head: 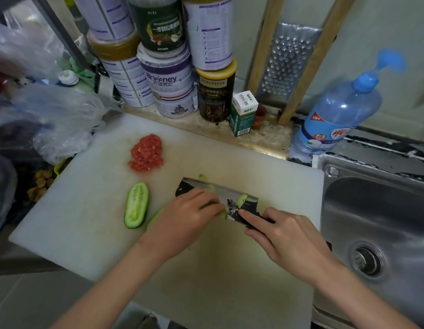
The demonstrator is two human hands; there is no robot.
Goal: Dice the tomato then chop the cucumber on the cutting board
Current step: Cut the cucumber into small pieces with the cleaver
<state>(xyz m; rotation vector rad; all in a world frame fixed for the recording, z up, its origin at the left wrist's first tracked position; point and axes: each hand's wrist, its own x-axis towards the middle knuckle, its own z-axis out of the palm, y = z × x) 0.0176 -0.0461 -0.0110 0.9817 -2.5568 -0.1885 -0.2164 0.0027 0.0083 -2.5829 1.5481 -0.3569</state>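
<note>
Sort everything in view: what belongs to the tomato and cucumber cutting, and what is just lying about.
Job: cutting board, diced tomato, cucumber half, cleaver in right hand, left hand holding the cucumber piece.
Lying about: stacked tins, grater, blue bottle, small carton, plastic bags, sink.

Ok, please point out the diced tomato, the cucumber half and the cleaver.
diced tomato (147,154): head view, middle of the red pile.
cucumber half (136,205): head view, its cut seeded face.
cleaver (226,194): head view, bare steel of the blade.
</note>
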